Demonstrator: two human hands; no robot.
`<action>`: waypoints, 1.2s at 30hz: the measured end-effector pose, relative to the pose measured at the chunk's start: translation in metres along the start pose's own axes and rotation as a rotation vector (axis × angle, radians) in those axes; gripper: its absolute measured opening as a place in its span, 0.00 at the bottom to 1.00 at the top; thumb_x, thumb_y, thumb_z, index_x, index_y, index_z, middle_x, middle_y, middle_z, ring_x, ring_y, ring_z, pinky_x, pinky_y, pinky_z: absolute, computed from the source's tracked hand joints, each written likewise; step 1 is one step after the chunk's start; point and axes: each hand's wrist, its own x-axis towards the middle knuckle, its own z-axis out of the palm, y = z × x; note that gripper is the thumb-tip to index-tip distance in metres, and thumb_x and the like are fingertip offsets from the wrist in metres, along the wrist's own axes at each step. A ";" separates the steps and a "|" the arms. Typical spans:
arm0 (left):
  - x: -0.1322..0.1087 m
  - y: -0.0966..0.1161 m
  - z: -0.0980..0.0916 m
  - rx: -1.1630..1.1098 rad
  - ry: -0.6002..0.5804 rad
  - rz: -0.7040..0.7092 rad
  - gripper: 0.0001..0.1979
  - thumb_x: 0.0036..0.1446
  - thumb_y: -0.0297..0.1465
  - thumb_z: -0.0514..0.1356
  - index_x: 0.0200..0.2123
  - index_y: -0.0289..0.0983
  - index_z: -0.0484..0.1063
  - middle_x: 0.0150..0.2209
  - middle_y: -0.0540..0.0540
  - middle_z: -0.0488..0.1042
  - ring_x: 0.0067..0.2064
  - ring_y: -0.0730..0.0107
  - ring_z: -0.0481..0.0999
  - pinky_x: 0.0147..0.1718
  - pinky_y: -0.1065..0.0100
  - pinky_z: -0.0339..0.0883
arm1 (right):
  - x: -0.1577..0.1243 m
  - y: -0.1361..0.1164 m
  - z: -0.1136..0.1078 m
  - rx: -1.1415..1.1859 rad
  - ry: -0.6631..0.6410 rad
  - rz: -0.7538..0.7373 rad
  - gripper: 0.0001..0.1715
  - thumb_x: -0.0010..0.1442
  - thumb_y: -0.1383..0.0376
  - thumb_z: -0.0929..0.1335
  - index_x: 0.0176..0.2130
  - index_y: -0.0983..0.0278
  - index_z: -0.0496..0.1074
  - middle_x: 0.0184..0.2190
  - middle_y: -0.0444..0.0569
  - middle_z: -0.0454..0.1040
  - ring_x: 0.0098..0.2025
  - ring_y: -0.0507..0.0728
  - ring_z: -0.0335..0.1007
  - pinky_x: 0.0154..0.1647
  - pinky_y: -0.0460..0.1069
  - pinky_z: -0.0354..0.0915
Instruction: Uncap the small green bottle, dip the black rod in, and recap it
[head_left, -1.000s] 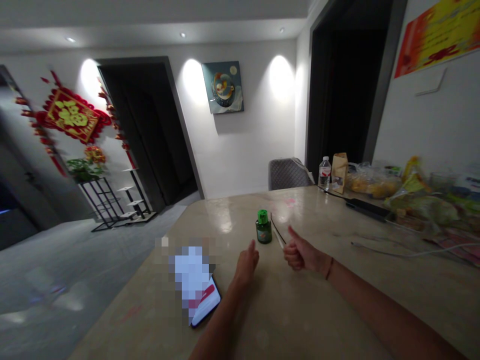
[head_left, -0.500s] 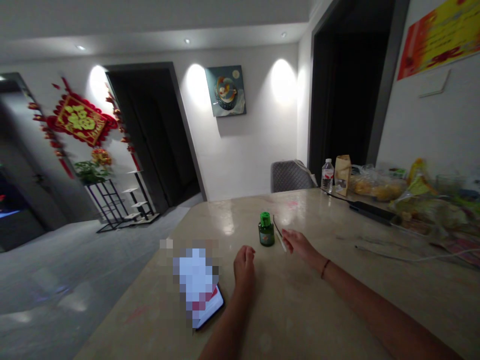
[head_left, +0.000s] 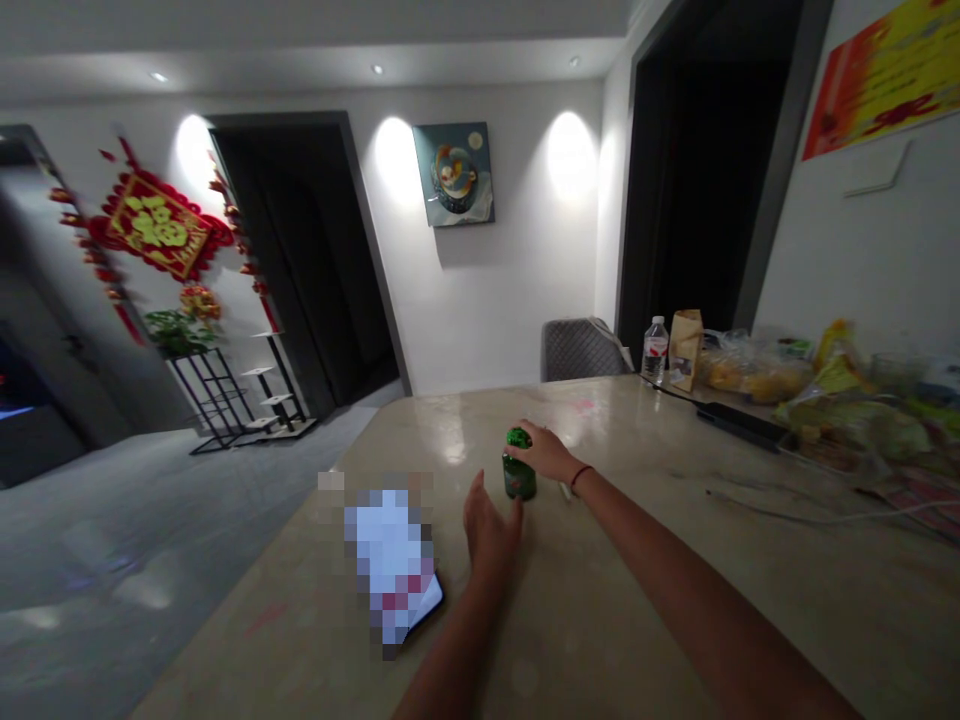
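Observation:
A small dark green bottle (head_left: 520, 483) with a bright green cap (head_left: 517, 437) stands upright on the table. My right hand (head_left: 550, 454) has its fingers closed around the bottle's upper part, just under the cap. In front of it and to the left, my left hand (head_left: 491, 528) is open, thumb and fingers apart, pointing toward the bottle's base with nothing in it. A thin pale stick (head_left: 566, 491) lies beside the bottle, mostly hidden by my right hand.
A lit phone (head_left: 426, 606), partly pixelated, lies left of my left forearm. A white cable (head_left: 780, 515), a black power strip (head_left: 739, 425), plastic bags (head_left: 750, 372), a paper bag (head_left: 685, 350) and a water bottle (head_left: 655, 352) occupy the right side. A grey chair (head_left: 585, 350) stands behind the table.
My right hand has moved left from beside the stick and taken hold of the bottle, which sits slightly further left. My left hand has opened from a loosely closed shape.

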 end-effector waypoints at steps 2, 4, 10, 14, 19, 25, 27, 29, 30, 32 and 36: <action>-0.001 0.004 -0.001 -0.012 0.001 -0.014 0.36 0.46 0.41 0.56 0.54 0.29 0.51 0.54 0.33 0.59 0.56 0.55 0.58 0.52 0.56 0.54 | -0.010 -0.013 -0.004 -0.032 -0.061 -0.032 0.18 0.48 0.58 0.67 0.40 0.63 0.66 0.33 0.46 0.72 0.34 0.53 0.67 0.35 0.45 0.58; -0.001 0.009 -0.004 -0.038 0.004 -0.033 0.38 0.41 0.43 0.60 0.53 0.30 0.53 0.52 0.33 0.61 0.55 0.53 0.60 0.51 0.55 0.55 | -0.020 -0.027 -0.007 -0.094 -0.103 -0.049 0.19 0.48 0.56 0.67 0.38 0.64 0.67 0.33 0.48 0.73 0.35 0.53 0.67 0.34 0.45 0.58; -0.003 0.024 -0.023 -0.271 -0.162 -0.203 0.23 0.42 0.36 0.61 0.42 0.38 0.60 0.34 0.46 0.73 0.33 0.68 0.73 0.29 0.72 0.63 | -0.047 -0.065 -0.015 -0.299 -0.172 -0.024 0.26 0.54 0.47 0.59 0.36 0.65 0.70 0.34 0.53 0.72 0.38 0.57 0.68 0.34 0.47 0.58; -0.003 0.028 -0.027 -0.223 -0.139 -0.211 0.22 0.38 0.36 0.62 0.39 0.38 0.61 0.30 0.48 0.73 0.30 0.70 0.72 0.27 0.73 0.61 | -0.050 -0.070 -0.026 -0.368 -0.161 -0.036 0.28 0.57 0.49 0.55 0.34 0.66 0.71 0.36 0.55 0.71 0.39 0.57 0.67 0.37 0.48 0.59; -0.002 0.022 -0.023 -0.103 -0.047 -0.059 0.22 0.40 0.36 0.60 0.41 0.38 0.63 0.36 0.47 0.71 0.37 0.68 0.71 0.36 0.69 0.62 | -0.048 -0.053 -0.051 -0.112 -0.304 -0.181 0.19 0.54 0.60 0.63 0.44 0.67 0.67 0.39 0.54 0.71 0.41 0.55 0.66 0.41 0.48 0.60; -0.005 0.019 -0.020 0.004 -0.030 0.060 0.24 0.41 0.37 0.60 0.44 0.39 0.63 0.36 0.46 0.71 0.38 0.66 0.69 0.37 0.67 0.62 | -0.052 -0.037 -0.067 -0.002 -0.361 -0.149 0.48 0.41 0.57 0.71 0.57 0.67 0.52 0.55 0.60 0.57 0.49 0.59 0.63 0.46 0.50 0.60; -0.005 0.020 -0.020 0.028 -0.031 0.100 0.23 0.41 0.37 0.60 0.43 0.39 0.63 0.36 0.46 0.71 0.38 0.67 0.69 0.37 0.68 0.62 | -0.051 -0.037 -0.066 -0.095 -0.325 0.015 0.46 0.42 0.51 0.69 0.55 0.69 0.56 0.49 0.62 0.65 0.45 0.61 0.66 0.44 0.52 0.61; -0.005 0.020 -0.020 0.055 -0.029 0.134 0.22 0.41 0.37 0.60 0.43 0.39 0.64 0.36 0.47 0.71 0.38 0.66 0.69 0.37 0.67 0.61 | -0.051 -0.037 -0.066 -0.105 -0.385 0.135 0.37 0.47 0.50 0.65 0.51 0.69 0.62 0.38 0.58 0.72 0.36 0.59 0.71 0.37 0.51 0.64; -0.005 0.020 -0.020 0.070 -0.028 0.145 0.22 0.41 0.37 0.60 0.42 0.39 0.64 0.35 0.47 0.71 0.37 0.66 0.69 0.36 0.67 0.61 | -0.051 -0.037 -0.067 -0.073 -0.437 0.134 0.33 0.49 0.51 0.65 0.50 0.68 0.64 0.36 0.56 0.73 0.31 0.57 0.71 0.34 0.50 0.64; -0.005 0.020 -0.020 0.094 -0.024 0.152 0.21 0.41 0.36 0.59 0.42 0.39 0.64 0.35 0.47 0.71 0.37 0.66 0.69 0.36 0.67 0.61 | -0.052 -0.037 -0.069 0.013 -0.501 0.017 0.36 0.46 0.55 0.67 0.52 0.66 0.61 0.39 0.55 0.72 0.30 0.54 0.71 0.33 0.49 0.64; -0.006 0.020 -0.020 0.115 -0.023 0.169 0.22 0.39 0.33 0.60 0.42 0.38 0.63 0.34 0.47 0.71 0.36 0.65 0.68 0.35 0.67 0.61 | -0.053 -0.038 -0.071 -0.011 -0.450 -0.095 0.59 0.36 0.57 0.72 0.60 0.67 0.45 0.45 0.57 0.69 0.37 0.56 0.69 0.39 0.47 0.62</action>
